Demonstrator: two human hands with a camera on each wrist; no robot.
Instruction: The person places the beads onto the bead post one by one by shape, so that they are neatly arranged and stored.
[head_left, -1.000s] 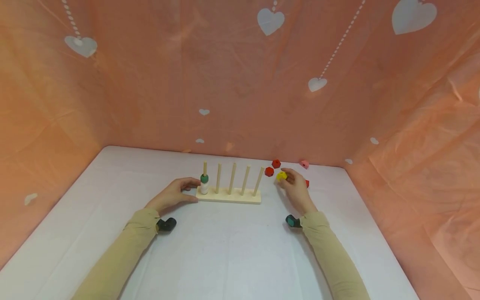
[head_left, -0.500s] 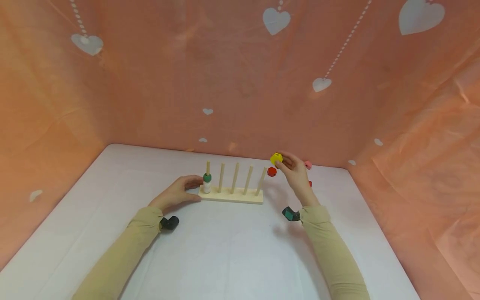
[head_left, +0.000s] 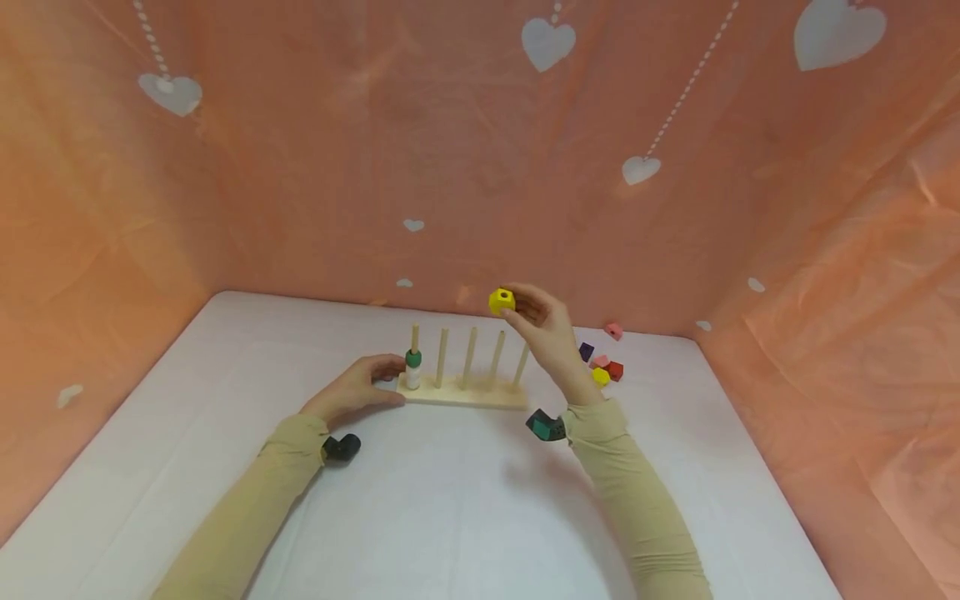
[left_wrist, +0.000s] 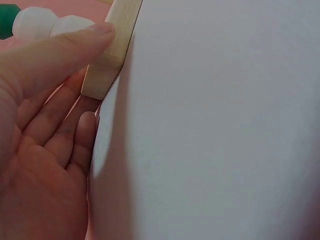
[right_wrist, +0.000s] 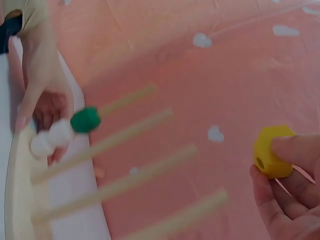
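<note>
My left hand (head_left: 351, 388) holds the left end of a wooden peg board (head_left: 465, 396), thumb along the front and fingers behind. In the left wrist view the thumb presses the base (left_wrist: 116, 55). Several upright pegs stand on the board. The leftmost peg carries a green bead (head_left: 413, 359) above white beads (head_left: 412, 379); the other pegs hold no beads. Up in the air, above and behind the board's right half, my right hand (head_left: 553, 340) pinches a yellow faceted bead (head_left: 501, 301) between thumb and fingers. The bead's hole shows in the right wrist view.
To the right lie loose beads: a purple one (head_left: 587, 352), a red one (head_left: 616, 371), a yellow one (head_left: 601, 377) and pink ones (head_left: 613, 331). The right forearm may hide others. A peach curtain (head_left: 465, 167) with hearts rises behind the white table (head_left: 450, 500).
My right hand has lifted the yellow bead off the table and carried it left and up, towards the pegs. The left hand stays at the board's end.
</note>
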